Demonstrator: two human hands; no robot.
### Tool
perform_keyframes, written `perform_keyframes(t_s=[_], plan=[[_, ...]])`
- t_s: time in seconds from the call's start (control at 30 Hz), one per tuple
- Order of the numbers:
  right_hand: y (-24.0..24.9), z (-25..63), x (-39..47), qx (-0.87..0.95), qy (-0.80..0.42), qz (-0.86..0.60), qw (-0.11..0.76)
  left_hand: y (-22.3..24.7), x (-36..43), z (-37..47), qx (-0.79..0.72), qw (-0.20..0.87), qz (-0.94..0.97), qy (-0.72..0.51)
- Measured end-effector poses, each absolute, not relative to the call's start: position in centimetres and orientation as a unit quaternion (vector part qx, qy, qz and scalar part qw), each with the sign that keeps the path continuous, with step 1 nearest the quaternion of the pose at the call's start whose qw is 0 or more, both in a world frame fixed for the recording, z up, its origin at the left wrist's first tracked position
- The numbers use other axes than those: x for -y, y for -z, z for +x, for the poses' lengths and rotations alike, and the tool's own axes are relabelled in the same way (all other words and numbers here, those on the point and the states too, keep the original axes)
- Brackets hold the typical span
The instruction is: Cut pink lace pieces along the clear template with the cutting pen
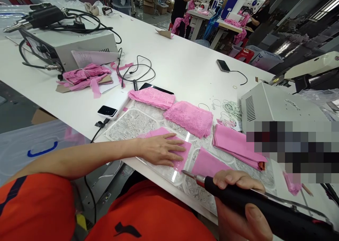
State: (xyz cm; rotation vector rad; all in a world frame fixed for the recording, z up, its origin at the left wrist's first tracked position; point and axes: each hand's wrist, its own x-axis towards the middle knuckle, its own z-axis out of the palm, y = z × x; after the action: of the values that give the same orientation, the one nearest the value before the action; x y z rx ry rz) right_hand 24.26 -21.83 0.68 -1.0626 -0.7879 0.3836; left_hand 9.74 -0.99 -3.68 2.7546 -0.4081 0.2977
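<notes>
My left hand (pixel 161 150) lies flat with its fingers spread on a pink fabric piece (pixel 184 152), holding it against a clear patterned mat (pixel 135 124). My right hand (pixel 241 198) is wrapped round a thick black handpiece with a metal tip (pixel 227 193). The tip points left and sits near the lower right corner of that piece; whether it touches the cloth I cannot tell. Just right of it lies another pink piece (pixel 209 163). Beyond are two pink lace stacks, a left one (pixel 153 97) and a middle one (pixel 190 118), and a folded pink fabric stack (pixel 235 145).
A grey control box (pixel 74 45) with a similar handpiece (pixel 47 17) on top stands at the far left. A white power bank (pixel 116 103), a coiled cable (pixel 137 69), elastic bands (pixel 231 109) and a phone (pixel 223 65) lie around. A second box (pixel 280 105) is at right.
</notes>
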Motion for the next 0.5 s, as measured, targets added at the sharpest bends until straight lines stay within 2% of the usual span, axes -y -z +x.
perform_keyframes(t_s=[0.3,0.5], plan=[[-0.9,24.2,22.0,0.378,-0.199,-0.488,0.761,3.4,1.0,9.9,0.133,0.198,0.967,-0.09],[-1.3,24.1,22.1,0.352,-0.195,-0.5,0.767,1.6,-0.6,8.3,0.091,0.201,0.973,-0.073]])
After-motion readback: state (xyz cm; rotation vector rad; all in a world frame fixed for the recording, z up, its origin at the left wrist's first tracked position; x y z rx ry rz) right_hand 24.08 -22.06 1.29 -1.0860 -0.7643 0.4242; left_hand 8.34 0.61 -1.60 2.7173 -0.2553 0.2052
